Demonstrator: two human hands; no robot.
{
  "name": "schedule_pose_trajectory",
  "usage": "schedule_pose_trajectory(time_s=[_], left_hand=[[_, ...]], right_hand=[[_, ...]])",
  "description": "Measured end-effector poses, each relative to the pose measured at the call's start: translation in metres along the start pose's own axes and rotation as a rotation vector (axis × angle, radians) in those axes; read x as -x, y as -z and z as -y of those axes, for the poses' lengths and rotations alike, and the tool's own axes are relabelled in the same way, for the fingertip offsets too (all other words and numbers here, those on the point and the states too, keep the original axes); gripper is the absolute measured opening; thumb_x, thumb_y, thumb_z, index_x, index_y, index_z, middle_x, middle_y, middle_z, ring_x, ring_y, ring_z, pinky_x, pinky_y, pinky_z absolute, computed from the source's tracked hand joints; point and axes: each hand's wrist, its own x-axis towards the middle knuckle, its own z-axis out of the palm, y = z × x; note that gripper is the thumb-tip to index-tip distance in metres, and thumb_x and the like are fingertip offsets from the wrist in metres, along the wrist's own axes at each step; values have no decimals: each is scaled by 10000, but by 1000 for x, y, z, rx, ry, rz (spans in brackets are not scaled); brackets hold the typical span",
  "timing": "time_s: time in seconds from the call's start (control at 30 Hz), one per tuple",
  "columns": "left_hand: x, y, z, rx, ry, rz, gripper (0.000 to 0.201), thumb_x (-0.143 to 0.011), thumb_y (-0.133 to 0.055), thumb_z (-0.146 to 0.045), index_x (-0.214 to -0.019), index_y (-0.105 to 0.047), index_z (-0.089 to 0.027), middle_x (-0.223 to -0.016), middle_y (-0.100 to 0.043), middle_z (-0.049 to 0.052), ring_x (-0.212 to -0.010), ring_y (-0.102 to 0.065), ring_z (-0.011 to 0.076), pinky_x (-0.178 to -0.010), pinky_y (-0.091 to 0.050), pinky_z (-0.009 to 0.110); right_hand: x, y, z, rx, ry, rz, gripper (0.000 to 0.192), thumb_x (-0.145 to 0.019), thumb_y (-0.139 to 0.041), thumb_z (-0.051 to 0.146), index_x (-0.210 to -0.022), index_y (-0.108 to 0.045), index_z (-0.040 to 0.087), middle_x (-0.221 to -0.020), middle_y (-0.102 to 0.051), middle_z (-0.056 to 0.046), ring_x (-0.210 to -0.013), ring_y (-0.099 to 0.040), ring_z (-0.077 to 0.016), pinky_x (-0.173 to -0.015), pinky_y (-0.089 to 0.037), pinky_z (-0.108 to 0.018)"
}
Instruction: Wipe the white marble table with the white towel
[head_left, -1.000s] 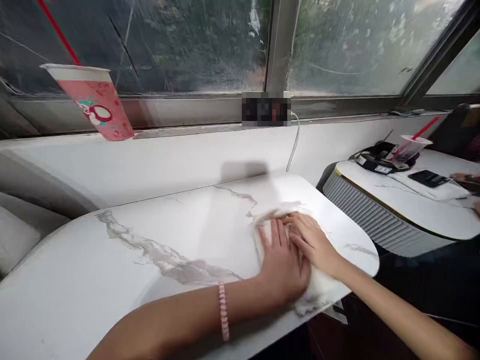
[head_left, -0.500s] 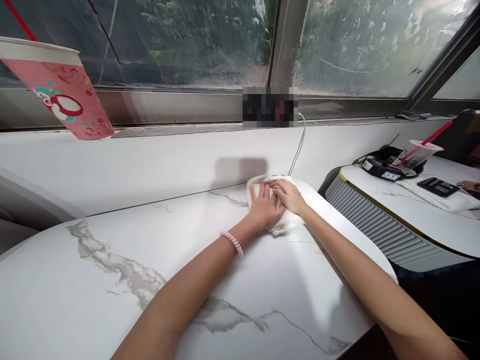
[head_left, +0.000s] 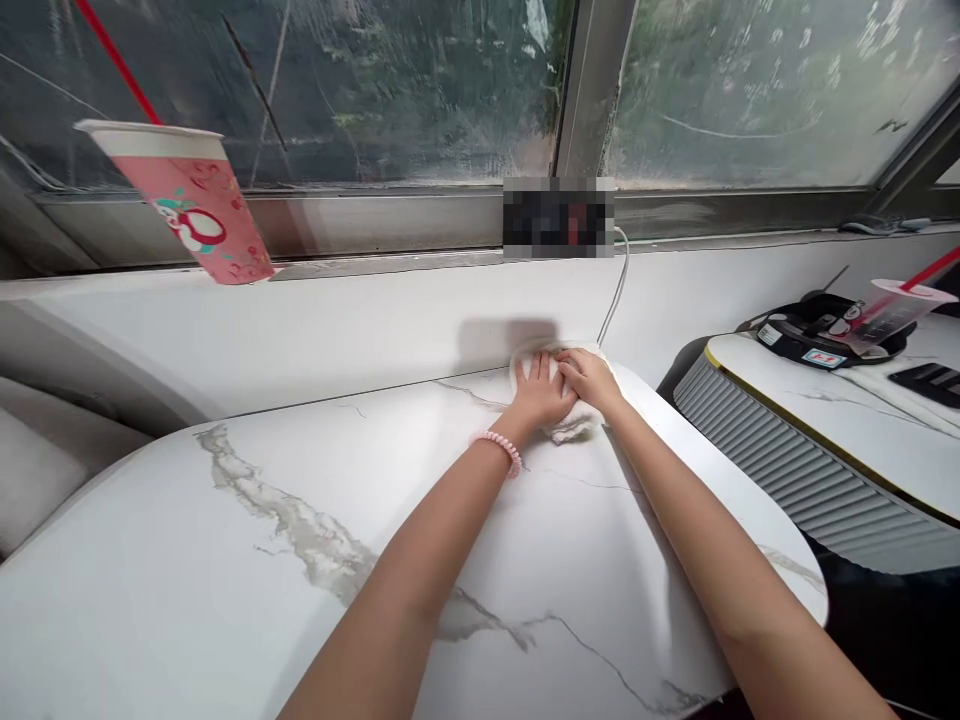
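A white cloth (head_left: 576,428) lies bunched on the white marble-patterned table (head_left: 525,540), close to its far edge by the wall. My left hand (head_left: 546,392) rests flat on the cloth with its fingers spread; a pink beaded bracelet (head_left: 501,447) circles that wrist. From the right, my right hand (head_left: 592,380) lies over the cloth, its fingers stretched towards my left hand and touching it. Both palms press down, and part of the cloth is hidden beneath them.
A pink paper cup (head_left: 202,215) with a red straw stands on the window ledge at upper left. A blurred-out dark object (head_left: 559,218) and a white cable (head_left: 621,275) are behind the table. To the right, a second table (head_left: 795,400) bears a black device (head_left: 802,330) and a clear cup (head_left: 892,315).
The whole view has shifted, so the table, cups and hands sit further right in the picture. Both hands remain on the cloth, at nearly the same spot on the table.
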Motion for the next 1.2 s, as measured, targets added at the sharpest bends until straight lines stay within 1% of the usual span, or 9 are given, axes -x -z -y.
schedule_pose_trajectory(time_s=[0.1, 0.2, 0.43, 0.57, 0.67, 0.83, 1.0, 1.13, 1.2], left_hand=[[10, 0, -4, 12, 15, 9, 703, -992, -164, -489, -1598, -113, -137, -1683, 18, 171, -1552, 75, 270, -1220, 63, 580], [25, -5, -11, 16, 26, -5, 712, -988, -202, -504, -1596, -128, -141, -1681, 33, 167, -1550, 75, 285, -1217, 65, 585], [80, -20, -43, 4, 57, -46, 695, -1000, -185, -460, -1583, -172, -81, -1669, -32, 217, -1547, 30, 349, -1202, 20, 655], [112, -26, -63, -17, 27, -38, 703, -1003, -191, -467, -1581, -176, -67, -1662, -72, 227, -1545, 3, 365, -1200, -8, 671], [134, -33, -83, -18, -3, -44, 719, -998, -197, -478, -1582, -176, -58, -1659, -100, 231, -1543, -10, 376, -1197, -17, 684], [163, -46, -125, -17, -67, -21, 728, -981, -265, -484, -1564, -256, -48, -1650, -118, 235, -1531, -12, 430, -1167, -63, 746], [167, -58, -158, 24, -154, -70, 708, -989, -214, -480, -1559, -284, -67, -1647, -165, 213, -1534, -34, 421, -1170, -95, 755], [153, -63, -173, 66, -191, -76, 718, -981, -225, -481, -1564, -261, -63, -1653, -155, 203, -1533, -12, 414, -1193, -99, 730], [142, -63, -177, 92, -221, -48, 715, -978, -224, -464, -1562, -257, -52, -1655, -136, 207, -1530, 2, 418, -1191, -87, 736]], right_hand=[[8, 1, 6, 20, -7, 9, 303, -889, -426, 276, -1019, -696, 235, -1143, -708, -65, -1093, -618, -259, -1030, -447, -446], [22, 4, 10, 0, 39, 9, 299, -890, -424, 273, -1018, -692, 233, -1130, -713, -66, -1080, -631, -255, -1035, -448, -452], [73, 23, 19, -90, 175, 41, 281, -901, -435, 298, -1008, -683, 222, -1115, -717, -77, -1053, -647, -262, -978, -482, -448], [111, 42, 30, -80, 174, 56, 291, -932, -420, 333, -1038, -668, 223, -1125, -712, -80, -1063, -638, -273, -987, -468, -485], [145, 61, 35, -61, 183, 89, 339, -972, -377, 364, -1119, -652, 232, -1208, -685, -85, -1142, -614, -278, -1045, -430, -525], [199, 95, 27, -50, 112, 96, 396, -998, -354, 439, -1205, -656, 289, -1335, -636, -76, -1303, -537, -285, -1133, -371, -560], [227, 123, 6, -62, 15, 81, 411, -976, -383, 518, -1201, -670, 329, -1330, -647, -70, -1314, -539, -319, -1134, -383, -583], [228, 136, -13, -39, -20, 51, 415, -955, -388, 546, -1148, -685, 329, -1308, -659, -77, -1291, -556, -337, -1107, -406, -595], [223, 139, -21, -32, -22, 48, 401, -952, -389, 535, -1129, -682, 327, -1289, -665, -83, -1268, -568, -338, -1093, -417, -592]])
